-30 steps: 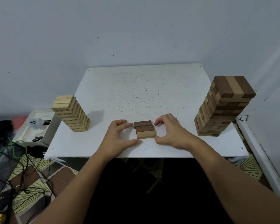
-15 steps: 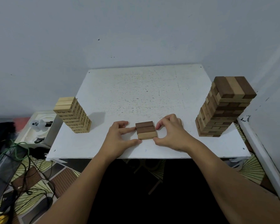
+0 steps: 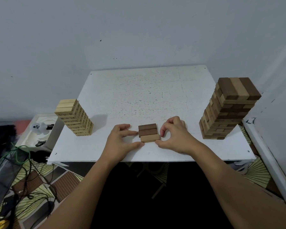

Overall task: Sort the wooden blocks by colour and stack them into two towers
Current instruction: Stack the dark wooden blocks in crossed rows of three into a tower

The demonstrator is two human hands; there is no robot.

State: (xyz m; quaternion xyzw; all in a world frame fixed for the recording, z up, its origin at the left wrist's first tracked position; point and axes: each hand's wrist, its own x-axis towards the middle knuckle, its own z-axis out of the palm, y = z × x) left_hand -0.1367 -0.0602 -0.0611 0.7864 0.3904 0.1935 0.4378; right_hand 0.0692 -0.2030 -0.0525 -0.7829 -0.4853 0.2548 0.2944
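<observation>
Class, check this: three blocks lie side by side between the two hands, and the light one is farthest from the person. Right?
Not quite. In the head view the light block is nearest the person; the two dark blocks lie beyond it, between the left hand and right hand.

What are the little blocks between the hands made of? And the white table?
The three blocks look like wood: two dark brown, one pale tan, with faint grain lines and a dull, unshiny finish. The table top looks like a white painted or coated board, matte, speckled with small dark marks; what lies under the white cannot be told.
</observation>
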